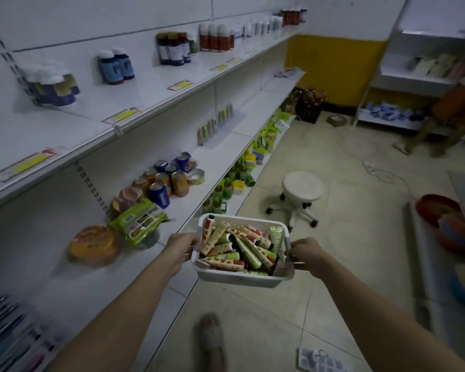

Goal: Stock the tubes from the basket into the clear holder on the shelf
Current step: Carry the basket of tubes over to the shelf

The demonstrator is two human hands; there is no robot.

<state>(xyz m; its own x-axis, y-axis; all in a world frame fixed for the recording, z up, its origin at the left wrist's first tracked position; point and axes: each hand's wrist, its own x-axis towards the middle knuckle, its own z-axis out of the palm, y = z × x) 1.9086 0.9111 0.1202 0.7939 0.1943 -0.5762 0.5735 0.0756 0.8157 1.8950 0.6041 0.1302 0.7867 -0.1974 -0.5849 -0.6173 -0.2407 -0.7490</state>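
Basket (242, 275) of tubes (239, 245) between both hands

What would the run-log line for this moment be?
stage: carrying | left hand, right hand: grip white basket | tubes: in basket | clear holder: ahead

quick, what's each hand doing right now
Left hand: closed on the left rim of the white basket of tubes.
Right hand: closed on the basket's right rim.
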